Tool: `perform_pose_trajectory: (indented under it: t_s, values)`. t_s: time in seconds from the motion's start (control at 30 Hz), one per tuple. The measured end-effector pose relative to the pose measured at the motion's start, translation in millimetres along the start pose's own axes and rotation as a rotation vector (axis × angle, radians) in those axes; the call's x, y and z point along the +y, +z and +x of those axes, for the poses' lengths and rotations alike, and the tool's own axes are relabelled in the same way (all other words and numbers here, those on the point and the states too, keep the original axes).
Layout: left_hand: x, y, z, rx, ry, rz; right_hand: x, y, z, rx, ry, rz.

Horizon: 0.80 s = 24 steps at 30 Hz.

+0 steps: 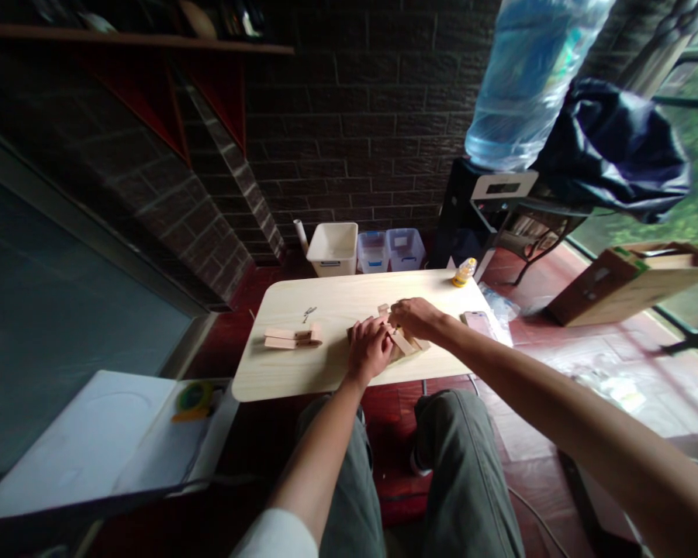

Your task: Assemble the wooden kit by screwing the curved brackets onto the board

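Over a small assembly of light wooden pieces (402, 343), near the middle of the table, both hands are close together. My left hand (371, 349) grips the assembly's left side, its fingers curved over the top. My right hand (414, 316) is closed in a pinch at the upper part of the wood; whatever lies between its fingertips is hidden. To the left lie more flat wooden pieces (280, 339), some with dark holes. A little heap of dark small parts, perhaps screws (309, 313), sits behind them.
The pale table (326, 373) has a small yellow-capped bottle (464, 271) and a phone (478, 322) at its right. Plastic bins (333, 246) stand behind it. A water dispenser (503, 186) and a cardboard box (610, 287) are to the right. A tape measure (193, 399) lies at left.
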State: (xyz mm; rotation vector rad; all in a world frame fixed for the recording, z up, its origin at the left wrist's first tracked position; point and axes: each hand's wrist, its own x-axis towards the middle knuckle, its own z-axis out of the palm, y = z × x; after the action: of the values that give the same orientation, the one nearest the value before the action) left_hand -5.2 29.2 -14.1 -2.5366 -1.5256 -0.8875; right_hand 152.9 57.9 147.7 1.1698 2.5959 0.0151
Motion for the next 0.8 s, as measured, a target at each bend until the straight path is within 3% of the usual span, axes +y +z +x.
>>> perform_pose_trajectory:
  t_s: [0.33, 0.8]
  values:
    - [1, -0.4, 1, 0.007, -0.001, 0.004, -2, -2, 1, 0.002, -0.025, -0.017]
    - [-1, 1.4, 0, 0.006, 0.003, 0.010, 1, 6, 18, -0.034, 0.044, -0.010]
